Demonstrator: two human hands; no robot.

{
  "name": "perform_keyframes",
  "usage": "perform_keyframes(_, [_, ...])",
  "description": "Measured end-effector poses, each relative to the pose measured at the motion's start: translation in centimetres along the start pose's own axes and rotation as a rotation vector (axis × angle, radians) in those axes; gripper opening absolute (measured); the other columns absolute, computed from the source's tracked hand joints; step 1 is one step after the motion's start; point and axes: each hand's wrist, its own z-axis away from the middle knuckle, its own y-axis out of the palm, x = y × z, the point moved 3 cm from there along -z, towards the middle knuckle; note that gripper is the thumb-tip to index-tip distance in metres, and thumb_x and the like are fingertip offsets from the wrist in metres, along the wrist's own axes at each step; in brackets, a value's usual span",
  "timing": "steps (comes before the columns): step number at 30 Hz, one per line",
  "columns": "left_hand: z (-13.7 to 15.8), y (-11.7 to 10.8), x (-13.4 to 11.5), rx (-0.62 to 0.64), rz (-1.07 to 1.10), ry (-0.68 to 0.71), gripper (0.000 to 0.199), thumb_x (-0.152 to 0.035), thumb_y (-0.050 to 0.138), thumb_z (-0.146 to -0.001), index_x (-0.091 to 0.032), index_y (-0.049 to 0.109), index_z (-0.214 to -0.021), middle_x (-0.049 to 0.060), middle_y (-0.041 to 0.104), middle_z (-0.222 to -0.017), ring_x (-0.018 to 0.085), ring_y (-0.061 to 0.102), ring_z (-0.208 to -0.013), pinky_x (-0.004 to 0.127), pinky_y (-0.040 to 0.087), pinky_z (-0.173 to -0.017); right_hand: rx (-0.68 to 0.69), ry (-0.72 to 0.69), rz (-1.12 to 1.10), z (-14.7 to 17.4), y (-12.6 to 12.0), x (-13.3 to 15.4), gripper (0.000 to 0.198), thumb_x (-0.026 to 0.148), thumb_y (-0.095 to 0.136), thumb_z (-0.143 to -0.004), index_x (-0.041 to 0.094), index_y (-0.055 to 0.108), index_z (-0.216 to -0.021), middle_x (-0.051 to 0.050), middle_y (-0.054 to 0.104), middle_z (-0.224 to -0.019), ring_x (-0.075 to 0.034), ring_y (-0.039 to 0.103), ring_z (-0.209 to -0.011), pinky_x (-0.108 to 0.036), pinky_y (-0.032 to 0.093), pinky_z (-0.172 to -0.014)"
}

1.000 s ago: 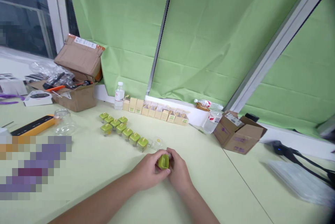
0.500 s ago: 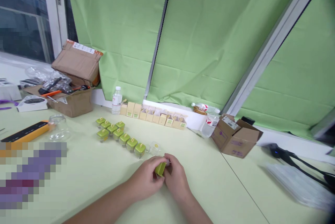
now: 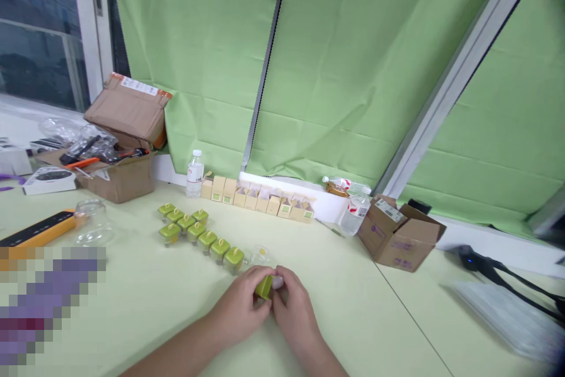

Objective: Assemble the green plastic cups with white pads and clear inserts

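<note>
Green curtain (image 3: 353,71) behind table (image 3: 362,312); over it our left hand (image 3: 238,306) grips green lid (image 3: 264,287), right hand (image 3: 295,307) whitish piece (image 3: 277,282), now more exposed.

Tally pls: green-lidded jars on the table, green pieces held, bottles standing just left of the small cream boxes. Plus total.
Green-lidded jars: 9
Held green piece: 1
White-capped bottle: 1
Total: 11

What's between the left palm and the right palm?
Head view: a green lid in the left hand and a small pale piece in the right hand.
</note>
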Motion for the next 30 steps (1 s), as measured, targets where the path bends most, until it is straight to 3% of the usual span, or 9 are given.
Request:
perform_keyframes(4, [0.0,0.1,0.2,0.002,-0.010,0.005,0.056,-0.002,0.053,-0.070,-0.022,0.059,-0.122,0.007,0.062,-0.122,0.022,0.059,-0.110,0.031,0.050,-0.091,-0.004,0.036,-0.051,-0.1,0.2,-1.0,0.032,0.011,0.049,-0.077,0.022,0.066,-0.102,-0.005,0.068,-0.099,-0.021,0.065,-0.091,-0.031,0.050,-0.084])
perform_keyframes(12, [-0.2,-0.2,0.5,-0.046,0.061,-0.066,0.055,-0.008,0.057,-0.073,-0.023,0.057,-0.126,0.008,0.058,-0.128,0.022,0.059,-0.107,0.026,0.053,-0.075,-0.055,0.102,-0.089,-0.3,0.0,-2.0,0.030,0.016,0.052,-0.077,0.019,0.062,-0.105,-0.006,0.069,-0.100,-0.021,0.067,-0.091,-0.032,0.052,-0.084])
perform_keyframes(19, [-0.3,-0.7,1.1,-0.087,0.028,-0.170,0.049,-0.019,0.062,-0.078,-0.023,0.056,-0.126,0.006,0.064,-0.113,0.016,0.060,-0.081,0.026,0.050,-0.068,-0.036,0.087,-0.033,-0.2,-0.2,-1.5,0.029,0.019,0.055,-0.080,0.021,0.065,-0.106,-0.006,0.071,-0.097,-0.022,0.069,-0.083,-0.033,0.055,-0.077])
perform_keyframes(23, [-0.2,-0.6,1.7,-0.095,0.049,-0.161,0.047,-0.027,0.062,-0.082,-0.023,0.054,-0.128,0.004,0.065,-0.100,0.015,0.059,-0.072,0.025,0.048,-0.063,-0.144,0.046,0.000,-0.1,-0.8,-1.3,0.028,0.025,0.057,-0.082,0.021,0.068,-0.108,-0.011,0.064,-0.125,-0.027,0.063,-0.111,-0.040,0.051,-0.094])
perform_keyframes(25, [-0.2,-0.6,1.6,-0.087,0.064,-0.160,0.047,-0.031,0.062,-0.085,-0.023,0.052,-0.130,0.005,0.065,-0.101,0.016,0.060,-0.074,0.025,0.048,-0.062,-0.220,0.009,0.026,0.1,-1.3,-0.6,0.028,0.029,0.056,-0.086,0.022,0.067,-0.110,-0.011,0.063,-0.128,-0.028,0.057,-0.120,-0.042,0.047,-0.100])
perform_keyframes(27, [-0.2,-0.5,1.3,-0.073,0.071,-0.144,0.048,-0.034,0.061,-0.087,-0.023,0.050,-0.131,0.005,0.066,-0.102,0.016,0.060,-0.075,0.025,0.049,-0.063,-0.228,-0.020,0.016,0.4,-1.7,0.5,0.026,0.031,0.053,-0.090,0.022,0.066,-0.110,-0.011,0.066,-0.119,-0.026,0.061,-0.109,-0.038,0.050,-0.092])
perform_keyframes(30, [-0.2,-0.5,0.4,-0.043,0.098,-0.078,0.045,-0.032,0.058,-0.090,-0.024,0.048,-0.133,0.005,0.066,-0.105,0.017,0.062,-0.082,0.026,0.052,-0.071,-0.113,-0.057,-0.060,0.7,-1.6,2.2,0.020,0.030,0.051,-0.092,0.022,0.067,-0.100,-0.008,0.070,-0.101,-0.021,0.065,-0.090,-0.030,0.052,-0.078])
